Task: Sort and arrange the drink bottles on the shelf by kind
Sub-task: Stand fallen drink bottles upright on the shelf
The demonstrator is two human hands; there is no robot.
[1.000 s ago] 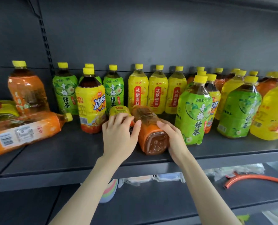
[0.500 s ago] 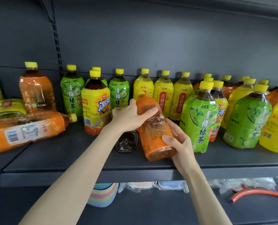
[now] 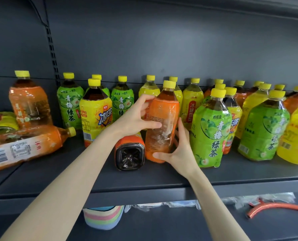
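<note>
Orange bottle with a yellow cap stands almost upright between my two hands, at the middle of the shelf, near its front edge. My left hand grips its upper part: the fingers curl round the shoulder on the left and the thumb lies across the label. My right hand grips it low down, the thumb hooked at the base in front and the fingers wrapped behind the right side. Whether its base touches the shelf I cannot tell. Just left of it a fallen bottle lies with its dark base toward me, partly under my left wrist. Just right of it stands a green bottle, close to my right fingers. Left of my arm stands a yellow bottle of dark tea, and farther left a long orange bottle lies on its side. More green, yellow and orange bottles stand mixed along the back. On the lower shelf lie stacked bowls and an orange hose.
</note>
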